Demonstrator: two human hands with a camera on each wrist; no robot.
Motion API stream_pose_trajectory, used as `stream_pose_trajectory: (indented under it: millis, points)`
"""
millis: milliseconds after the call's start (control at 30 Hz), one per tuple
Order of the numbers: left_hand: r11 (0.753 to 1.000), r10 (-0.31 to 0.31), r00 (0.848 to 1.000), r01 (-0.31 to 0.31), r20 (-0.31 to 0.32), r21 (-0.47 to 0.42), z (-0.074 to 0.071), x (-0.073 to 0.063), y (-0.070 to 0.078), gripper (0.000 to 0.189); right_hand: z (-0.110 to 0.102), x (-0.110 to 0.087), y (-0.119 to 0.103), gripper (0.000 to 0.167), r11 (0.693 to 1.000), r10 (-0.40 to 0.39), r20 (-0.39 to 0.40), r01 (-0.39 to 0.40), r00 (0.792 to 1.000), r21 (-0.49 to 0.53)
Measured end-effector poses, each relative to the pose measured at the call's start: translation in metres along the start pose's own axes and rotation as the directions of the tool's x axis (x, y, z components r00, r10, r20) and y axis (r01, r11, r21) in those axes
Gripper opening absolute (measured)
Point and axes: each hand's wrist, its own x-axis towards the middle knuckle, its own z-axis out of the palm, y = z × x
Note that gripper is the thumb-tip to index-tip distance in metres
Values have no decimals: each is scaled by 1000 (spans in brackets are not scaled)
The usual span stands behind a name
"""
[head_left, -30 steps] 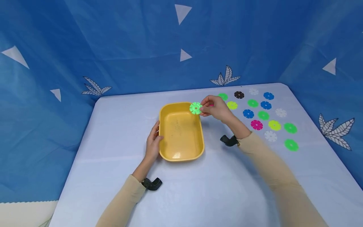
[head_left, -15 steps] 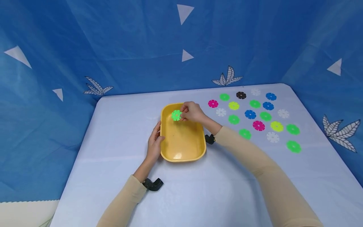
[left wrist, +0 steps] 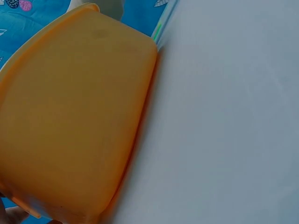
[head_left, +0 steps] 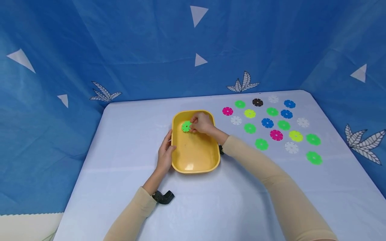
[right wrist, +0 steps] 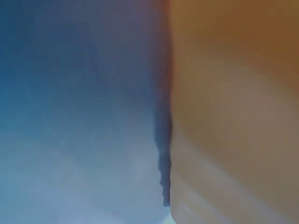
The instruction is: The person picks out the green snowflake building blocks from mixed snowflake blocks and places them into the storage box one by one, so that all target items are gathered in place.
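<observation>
A shallow yellow plastic tray sits on the white-covered table in the head view. My left hand grips its left side, thumb over the rim and fingers along the outer wall. Inside the tray's far end, my right hand pinches a green notched plastic disc by its right edge. The disc is held low, close over the tray floor. In the left wrist view the tray's outer wall fills the left half, with fingertips at the lower left corner. The right wrist view shows mostly blurred tray wall.
Several notched discs lie spread flat on the right of the table, among them a pink disc, a black disc, a blue disc and a yellow disc. A blue curtain hangs behind the table.
My right hand has carried the green disc leftward from the tray's right rim and down into its far end. My left hand keeps its grip on the tray.
</observation>
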Motion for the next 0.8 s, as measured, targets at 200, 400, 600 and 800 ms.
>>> stream_pose_trajectory:
  millis: [200,400,600,800]
  points:
    - [1000,5,1000,-5,-6,11,0,0,-1,65,2,0,2,13,1000,-2,9,2,1000,1]
    - [1000,8,1000,-8,5,9,1,0,-2,64,-2,-3,2,20,1000,-6,25,5,1000,13]
    - [1000,3,1000,-3,3,16,0,0,0,64,-28,-23,-12,31,990,-47,67,38,997,133]
    - [1000,0,1000,0,-8,24,1,-1,0,65,-73,-62,-4,33,996,-38,38,35,999,77]
